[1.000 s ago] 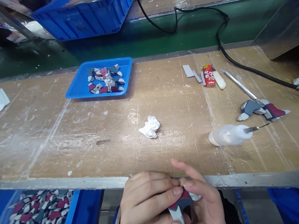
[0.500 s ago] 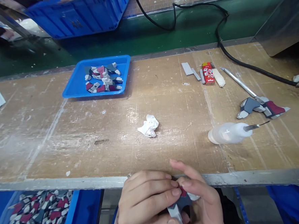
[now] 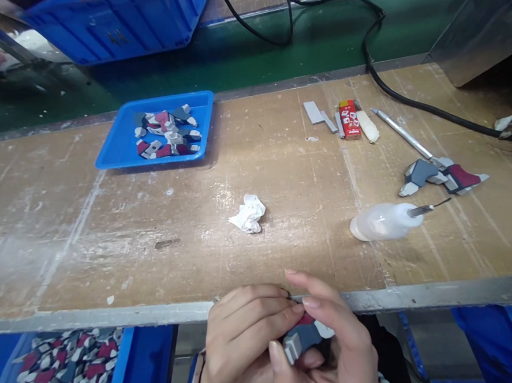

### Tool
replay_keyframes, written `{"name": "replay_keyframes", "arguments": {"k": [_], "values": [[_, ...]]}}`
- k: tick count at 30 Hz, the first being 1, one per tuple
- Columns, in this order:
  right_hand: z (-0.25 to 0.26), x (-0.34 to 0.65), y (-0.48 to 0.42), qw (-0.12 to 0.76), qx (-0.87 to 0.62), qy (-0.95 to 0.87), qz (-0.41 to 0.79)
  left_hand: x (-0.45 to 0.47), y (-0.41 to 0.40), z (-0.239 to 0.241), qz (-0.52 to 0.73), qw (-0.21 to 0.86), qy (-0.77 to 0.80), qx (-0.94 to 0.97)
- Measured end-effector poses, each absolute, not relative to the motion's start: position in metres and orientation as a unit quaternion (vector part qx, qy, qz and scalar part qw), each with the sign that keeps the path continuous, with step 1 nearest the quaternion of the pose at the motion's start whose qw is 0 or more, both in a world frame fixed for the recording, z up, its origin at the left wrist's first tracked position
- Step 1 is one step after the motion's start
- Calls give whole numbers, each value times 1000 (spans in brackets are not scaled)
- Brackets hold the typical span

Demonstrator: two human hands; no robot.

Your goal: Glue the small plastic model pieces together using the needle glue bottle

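Between my two hands, just in front of the table's near edge, is a small plastic piece (image 3: 303, 336) in dark grey, white and dark red. My left hand (image 3: 247, 335) wraps its fingers over the piece's left side. Thumb and fingers of my right hand (image 3: 337, 347) grip it from the right, the index finger bent over the top. Parts of the piece are hidden behind the fingers. Beyond my hands on the table lies a crumpled white tissue (image 3: 249, 214). To the right stands a tilted-looking white bottle with a thin metal tip (image 3: 382, 221).
Similar pieces fill a blue tray (image 3: 106, 158) and a bin below the edge (image 3: 127, 357). At right lie a red lighter (image 3: 350, 121), a craft knife (image 3: 400, 133) and grey-red pieces (image 3: 421, 174). A black cable (image 3: 411, 101) crosses behind; a large blue crate (image 3: 131, 33) stands farther back.
The piece has turned in my fingers, so a white block end now faces me. My right thumb has shifted left and up along it. The whole view has moved slightly.
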State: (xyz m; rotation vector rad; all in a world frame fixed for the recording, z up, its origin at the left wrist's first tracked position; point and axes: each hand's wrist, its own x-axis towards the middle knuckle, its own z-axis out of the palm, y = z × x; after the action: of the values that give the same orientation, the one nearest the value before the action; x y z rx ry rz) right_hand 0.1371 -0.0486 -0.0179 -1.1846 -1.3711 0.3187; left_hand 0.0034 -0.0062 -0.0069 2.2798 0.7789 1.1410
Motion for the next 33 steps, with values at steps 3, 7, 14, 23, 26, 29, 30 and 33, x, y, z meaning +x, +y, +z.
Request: {"name": "replay_keyframes", "arguments": {"k": [3,7,14,23,26,29,30,33], "values": [[-15,137,-46,613,-505,-590,141,4,-6,-6,417,236,287,829],[-11,137,-45,615,-501,-593,138,5,-6,-4,415,235,291,830],[-9,138,-41,603,-507,-606,108,3,-8,-10,411,240,278,834],[-8,138,-39,594,-516,-609,101,2,-7,-10,416,232,278,835],[-7,137,-40,591,-523,-605,104,4,-6,-6,412,230,286,834],[-7,138,-40,588,-524,-607,103,5,-7,-5,414,229,290,832],[-7,138,-40,587,-526,-607,102,5,-7,-6,414,230,292,831],[-7,137,-39,586,-529,-605,99,4,-8,-7,414,232,295,829]]}}
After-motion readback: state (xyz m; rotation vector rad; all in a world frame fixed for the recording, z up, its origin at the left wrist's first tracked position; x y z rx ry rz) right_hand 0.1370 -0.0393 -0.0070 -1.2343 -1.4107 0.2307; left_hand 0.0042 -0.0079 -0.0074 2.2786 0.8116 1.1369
